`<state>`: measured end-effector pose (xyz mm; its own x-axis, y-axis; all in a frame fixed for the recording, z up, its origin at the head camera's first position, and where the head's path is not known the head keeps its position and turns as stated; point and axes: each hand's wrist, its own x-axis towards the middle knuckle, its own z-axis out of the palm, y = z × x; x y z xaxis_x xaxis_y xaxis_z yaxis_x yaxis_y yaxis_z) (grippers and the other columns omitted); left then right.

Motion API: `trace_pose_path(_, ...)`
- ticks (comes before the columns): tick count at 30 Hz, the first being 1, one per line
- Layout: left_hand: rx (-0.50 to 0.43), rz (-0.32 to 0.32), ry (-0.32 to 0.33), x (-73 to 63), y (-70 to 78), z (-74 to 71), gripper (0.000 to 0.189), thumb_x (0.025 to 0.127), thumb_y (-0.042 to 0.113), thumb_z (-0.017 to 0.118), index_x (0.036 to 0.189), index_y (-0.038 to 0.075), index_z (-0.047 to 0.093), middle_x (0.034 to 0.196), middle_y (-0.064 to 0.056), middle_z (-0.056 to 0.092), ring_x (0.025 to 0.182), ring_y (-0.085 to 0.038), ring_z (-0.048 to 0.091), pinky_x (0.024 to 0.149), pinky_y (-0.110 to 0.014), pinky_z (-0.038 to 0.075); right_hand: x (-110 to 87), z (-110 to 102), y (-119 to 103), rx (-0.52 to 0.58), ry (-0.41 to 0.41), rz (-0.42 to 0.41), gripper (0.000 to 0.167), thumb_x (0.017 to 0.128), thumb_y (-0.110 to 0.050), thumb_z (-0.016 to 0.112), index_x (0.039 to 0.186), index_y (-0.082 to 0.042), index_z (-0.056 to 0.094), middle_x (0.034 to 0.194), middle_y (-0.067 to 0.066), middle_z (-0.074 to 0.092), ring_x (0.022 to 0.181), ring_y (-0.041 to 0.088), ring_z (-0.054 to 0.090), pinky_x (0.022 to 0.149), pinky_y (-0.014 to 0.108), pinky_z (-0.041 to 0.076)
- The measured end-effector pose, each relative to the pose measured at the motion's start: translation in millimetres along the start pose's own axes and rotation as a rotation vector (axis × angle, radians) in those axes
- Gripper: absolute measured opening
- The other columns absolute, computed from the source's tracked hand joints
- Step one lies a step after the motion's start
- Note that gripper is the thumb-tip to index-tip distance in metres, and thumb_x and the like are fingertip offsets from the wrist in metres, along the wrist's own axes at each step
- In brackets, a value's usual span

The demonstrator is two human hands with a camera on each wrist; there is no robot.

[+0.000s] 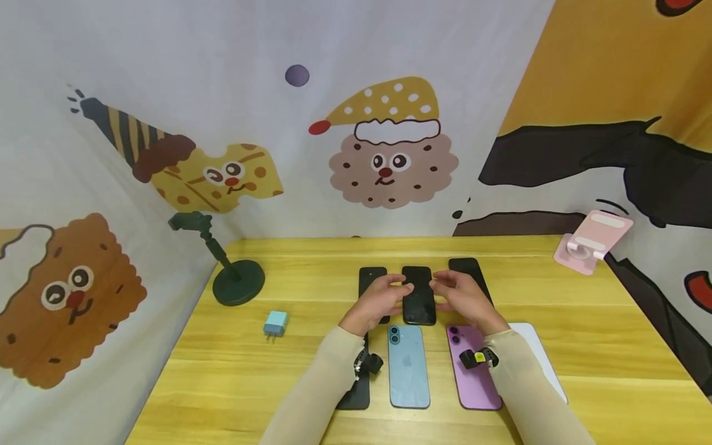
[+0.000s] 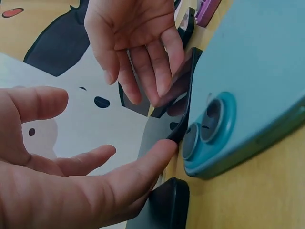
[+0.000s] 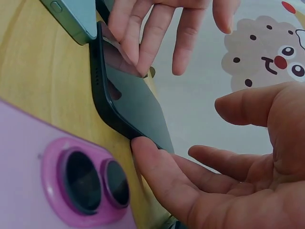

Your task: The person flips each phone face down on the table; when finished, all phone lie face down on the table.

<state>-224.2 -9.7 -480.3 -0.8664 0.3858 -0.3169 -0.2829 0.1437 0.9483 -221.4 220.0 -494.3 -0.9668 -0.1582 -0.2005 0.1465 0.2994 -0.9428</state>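
Note:
A black smartphone (image 1: 418, 303) lies screen up in the back row on the table, between my two hands. My left hand (image 1: 376, 301) is on its left side, fingers loosely spread, a fingertip right at the phone's edge in the left wrist view. From the right, my right hand (image 1: 463, 298) reaches in with relaxed fingers; a fingertip meets the long edge of the black smartphone (image 3: 138, 114) in the right wrist view. Partly behind the hands lie two more black phones, the left one (image 1: 371, 277) and the right one (image 1: 467, 267).
Nearer me lie a light blue phone (image 1: 408, 371), a pink phone (image 1: 473, 377), a dark phone (image 1: 356, 395) and a white flat item (image 1: 536, 349), partly under my sleeves. A blue charger plug (image 1: 275, 324) and green stand (image 1: 239, 283) are left, a pink stand (image 1: 595, 238) back right.

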Motion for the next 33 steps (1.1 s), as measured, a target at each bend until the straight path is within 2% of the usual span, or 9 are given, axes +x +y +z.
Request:
trace_pose_path(5, -0.009, -0.009, 0.032, 0.3, 1.2, 0.7, 0.065, 0.106, 0.033, 0.066, 0.159, 0.005, 0.044, 0.150, -0.016, 0.058, 0.136, -0.036, 0.059, 0.102, -0.052, 0.059, 0.7, 0.9, -1.9, 0.007, -0.010, 0.005, 0.058, 0.109, -0.025, 0.061, 0.154, 0.007, 0.044, 0.152, 0.032, 0.050, 0.136, 0.048, 0.057, 0.089, 0.044, 0.065)
trace_pose_path(11, -0.083, -0.001, 0.045, -0.2, 4.0, -4.4, 0.065, 0.106, 0.030, 0.064, 0.161, 0.005, 0.040, 0.143, -0.020, 0.060, 0.130, -0.037, 0.062, 0.097, -0.053, 0.061, 4.8, 5.9, -3.8, 0.025, 0.002, 0.007, 0.057, 0.108, -0.021, 0.062, 0.154, 0.008, 0.044, 0.144, 0.033, 0.055, 0.132, 0.047, 0.060, 0.088, 0.046, 0.065)
trace_pose_path(18, -0.070, 0.024, 0.086, 1.0, 2.5, -11.5, 0.057, 0.108, 0.022, 0.061, 0.159, 0.004, 0.044, 0.139, -0.017, 0.059, 0.119, -0.031, 0.061, 0.088, -0.042, 0.064, 10.4, 18.2, -5.5, 0.019, -0.009, -0.006, 0.060, 0.107, -0.020, 0.064, 0.155, 0.008, 0.042, 0.147, 0.033, 0.055, 0.133, 0.047, 0.061, 0.086, 0.046, 0.065)
trace_pose_path(24, -0.105, 0.045, 0.075, 3.2, 1.6, -12.9, 0.053, 0.105, 0.005, 0.060, 0.156, 0.003, 0.048, 0.130, -0.017, 0.058, 0.103, -0.023, 0.064, 0.076, -0.031, 0.061, 14.8, 27.5, -7.5, 0.042, -0.014, 0.001, 0.059, 0.107, -0.021, 0.062, 0.155, 0.008, 0.043, 0.146, 0.033, 0.055, 0.132, 0.046, 0.061, 0.086, 0.048, 0.065)
trace_pose_path(27, -0.124, 0.054, 0.054, 4.7, 0.8, -12.4, 0.056, 0.103, 0.000, 0.061, 0.157, 0.006, 0.048, 0.129, -0.020, 0.057, 0.099, -0.024, 0.065, 0.075, -0.029, 0.060, 16.6, 30.9, -7.8, 0.065, -0.025, 0.010, 0.059, 0.107, -0.022, 0.061, 0.155, 0.006, 0.043, 0.143, 0.032, 0.058, 0.130, 0.045, 0.063, 0.086, 0.048, 0.065)
trace_pose_path(33, -0.165, 0.066, 0.012, 9.3, -1.4, -10.4, 0.062, 0.100, 0.002, 0.069, 0.157, 0.016, 0.051, 0.141, -0.019, 0.056, 0.110, -0.027, 0.070, 0.088, -0.037, 0.063, 18.4, 34.0, -10.8, 0.145, -0.036, 0.027, 0.056, 0.107, -0.023, 0.061, 0.157, -0.003, 0.045, 0.140, 0.029, 0.060, 0.123, 0.038, 0.068, 0.083, 0.049, 0.066)
